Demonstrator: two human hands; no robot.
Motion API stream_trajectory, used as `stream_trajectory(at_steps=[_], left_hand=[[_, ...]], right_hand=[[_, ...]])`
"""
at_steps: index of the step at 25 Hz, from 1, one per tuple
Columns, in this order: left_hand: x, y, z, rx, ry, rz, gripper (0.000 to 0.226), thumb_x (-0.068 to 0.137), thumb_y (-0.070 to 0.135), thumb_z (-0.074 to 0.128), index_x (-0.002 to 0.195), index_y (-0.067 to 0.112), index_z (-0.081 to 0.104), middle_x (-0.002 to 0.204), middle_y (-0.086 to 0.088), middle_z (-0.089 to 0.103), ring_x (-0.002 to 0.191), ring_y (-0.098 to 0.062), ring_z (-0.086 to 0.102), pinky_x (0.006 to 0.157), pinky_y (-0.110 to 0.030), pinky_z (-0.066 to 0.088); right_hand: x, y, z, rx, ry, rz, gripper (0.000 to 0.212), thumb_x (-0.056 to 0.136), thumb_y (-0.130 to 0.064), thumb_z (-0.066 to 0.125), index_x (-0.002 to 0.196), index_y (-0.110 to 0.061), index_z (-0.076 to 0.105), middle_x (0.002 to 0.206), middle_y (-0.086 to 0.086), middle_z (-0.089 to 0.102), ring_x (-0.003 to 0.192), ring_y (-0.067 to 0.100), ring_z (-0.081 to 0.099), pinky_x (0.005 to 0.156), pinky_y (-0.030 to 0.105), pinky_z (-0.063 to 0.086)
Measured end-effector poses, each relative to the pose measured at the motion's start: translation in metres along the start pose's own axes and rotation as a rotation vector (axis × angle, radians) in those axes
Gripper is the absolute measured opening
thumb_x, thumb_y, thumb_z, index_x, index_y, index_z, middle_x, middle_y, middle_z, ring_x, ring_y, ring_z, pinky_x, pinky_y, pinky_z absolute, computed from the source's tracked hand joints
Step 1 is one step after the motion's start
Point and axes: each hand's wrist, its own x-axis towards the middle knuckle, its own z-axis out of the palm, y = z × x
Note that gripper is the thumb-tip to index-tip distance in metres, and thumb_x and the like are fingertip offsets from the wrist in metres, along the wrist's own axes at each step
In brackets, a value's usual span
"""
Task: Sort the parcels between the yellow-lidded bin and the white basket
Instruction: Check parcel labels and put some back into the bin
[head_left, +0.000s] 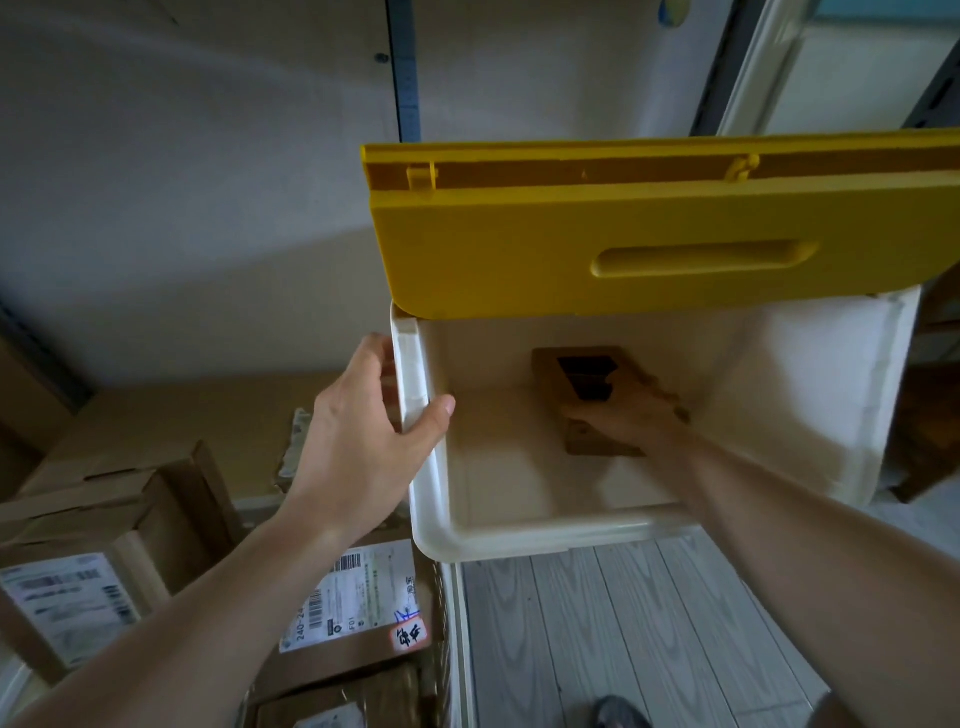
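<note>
So the yellow-lidded bin has its lid flipped up, and the person's left hand grips the bin's left rim, thumb hooked inside, while the right hand is down on the bin floor wrapped around a small brown parcel near the back wall. Looks like the placing-or-fetching step, can't tell which. Either way, plenty of open floor left of the parcel, but the raised lid hangs over the back edge, so the next move probably needs to come up toward the front rim.

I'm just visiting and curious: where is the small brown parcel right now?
The brown parcel lies low inside the white bin, right of centre, under the raised yellow lid, with the right hand gripping it.
</note>
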Motion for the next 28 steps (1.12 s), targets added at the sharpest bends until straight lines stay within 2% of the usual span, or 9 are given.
stream_trajectory(at_steps=[3,5,8,10,13,16,19,22,28], left_hand=[[0.0,-0.002,-0.001,-0.016,-0.015,0.002,0.029,0.09,0.028,0.075,0.113,0.03,0.057,0.094,0.013,0.072,0.084,-0.007,0.07,0.069,-0.021,0.056],[0.0,-0.001,0.0,-0.025,-0.003,0.005,0.029,0.09,0.025,0.075,0.111,0.029,0.057,0.093,0.013,0.072,0.084,-0.004,0.07,0.069,-0.017,0.055],[0.001,-0.002,0.003,-0.029,0.003,0.01,0.028,0.09,0.024,0.074,0.11,0.03,0.056,0.091,0.013,0.072,0.083,-0.003,0.069,0.069,-0.014,0.054],[0.0,-0.001,0.005,-0.031,-0.003,0.019,0.028,0.09,0.023,0.074,0.109,0.03,0.056,0.091,0.011,0.072,0.083,-0.004,0.07,0.068,-0.014,0.054],[-0.002,0.0,0.007,-0.024,-0.002,0.031,0.028,0.089,0.024,0.074,0.11,0.027,0.056,0.092,0.007,0.072,0.082,-0.009,0.07,0.07,-0.023,0.056],[-0.002,-0.001,0.008,-0.008,-0.001,0.034,0.028,0.089,0.024,0.074,0.111,0.025,0.057,0.091,0.005,0.071,0.08,-0.014,0.07,0.07,-0.028,0.054],[-0.003,-0.001,0.007,-0.009,-0.006,0.025,0.027,0.09,0.025,0.074,0.111,0.027,0.057,0.093,0.006,0.071,0.082,-0.014,0.069,0.071,-0.031,0.055],[-0.004,-0.001,0.004,-0.017,-0.022,0.024,0.026,0.09,0.029,0.075,0.111,0.027,0.058,0.095,0.007,0.071,0.085,-0.014,0.069,0.074,-0.033,0.056],[-0.015,0.0,-0.006,0.066,-0.101,0.026,0.026,0.094,0.038,0.069,0.111,0.024,0.053,0.098,0.005,0.069,0.087,-0.013,0.068,0.076,-0.042,0.059]], right_hand=[[0.015,0.002,0.007,-0.057,-0.013,0.078,0.126,0.05,-0.091,0.061,0.151,-0.018,0.04,0.148,0.013,0.047,0.135,0.039,0.045,0.109,0.056,0.038],[0.022,0.002,0.014,-0.118,-0.049,0.079,0.132,0.043,-0.092,0.061,0.153,-0.021,0.035,0.154,0.015,0.039,0.141,0.043,0.038,0.111,0.061,0.034],[0.019,0.002,0.018,-0.245,-0.108,0.064,0.123,0.062,-0.08,0.069,0.159,-0.027,0.015,0.165,0.016,0.015,0.148,0.049,0.018,0.115,0.063,0.026],[0.018,0.004,0.022,-0.355,-0.1,0.057,0.113,0.075,-0.073,0.065,0.16,-0.028,0.006,0.166,0.017,0.008,0.149,0.051,0.013,0.116,0.065,0.024],[0.022,0.004,0.029,-0.469,-0.025,-0.067,0.093,0.086,-0.066,0.057,0.158,-0.024,0.014,0.162,0.019,0.02,0.146,0.049,0.023,0.112,0.063,0.033],[0.019,0.0,0.031,-0.553,0.048,-0.274,0.086,0.092,-0.054,0.059,0.16,-0.028,0.014,0.156,0.013,0.034,0.14,0.043,0.035,0.104,0.053,0.044],[0.011,-0.009,0.028,-0.607,0.148,-0.391,0.088,0.092,-0.034,0.065,0.161,-0.026,0.012,0.151,0.008,0.045,0.134,0.038,0.044,0.103,0.049,0.043],[-0.003,-0.014,0.024,-0.625,0.265,-0.464,0.082,0.089,-0.022,0.069,0.158,-0.021,0.024,0.148,0.005,0.051,0.135,0.034,0.048,0.106,0.046,0.041],[-0.055,-0.033,0.01,-0.53,0.413,-0.554,0.063,0.091,-0.007,0.059,0.15,-0.017,0.038,0.143,0.007,0.056,0.131,0.032,0.053,0.102,0.045,0.045]])
